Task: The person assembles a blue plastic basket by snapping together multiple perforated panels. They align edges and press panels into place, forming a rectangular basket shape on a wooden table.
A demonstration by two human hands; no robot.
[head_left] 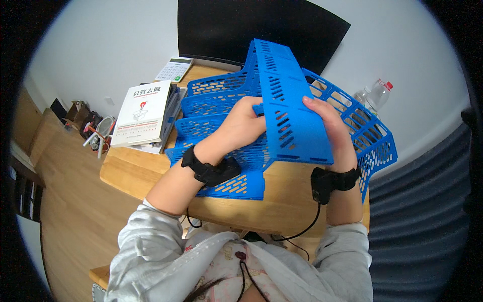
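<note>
A blue plastic file rack (292,116) with slotted walls stands over the wooden desk in front of me, one broad panel tilted up toward me. My left hand (240,123) is closed on the panel's left edge, its fingertips hidden behind the plastic. At the opposite edge my right hand (334,128) grips the same panel, thumb on its face and the other fingers out of sight. Several upright dividers (201,105) spread out to the left of my left hand. Beyond my right hand, an open lattice section (375,146) of the rack fans out to the right.
Books are stacked at the desk's left, a white one (143,113) on top, with a calculator (174,69) behind. A dark monitor (261,30) stands at the back. Clear plastic bottles (377,95) with a red cap showing are behind the rack. The wooden desk (221,209) has a curved front edge.
</note>
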